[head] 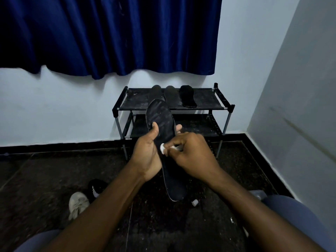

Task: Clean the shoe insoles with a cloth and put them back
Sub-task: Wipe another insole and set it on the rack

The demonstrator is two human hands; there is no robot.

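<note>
A long dark insole (161, 120) stands nearly upright in front of me. My left hand (148, 153) grips its middle, thumb on the face and fingers behind. My right hand (190, 153) pinches a small white cloth (162, 148) and presses it against the insole just below my left thumb. Three more insoles lie side by side on the top shelf of a black shoe rack (134, 101): two grey ones (171, 96) and a black one (188, 96) at the right.
A white shoe (78, 204) and a black striped shoe (96, 188) lie on the dark floor at my lower left. A small white scrap (195, 202) lies on the floor under the insole. Blue curtain (109, 33) hangs above; a wall closes the right side.
</note>
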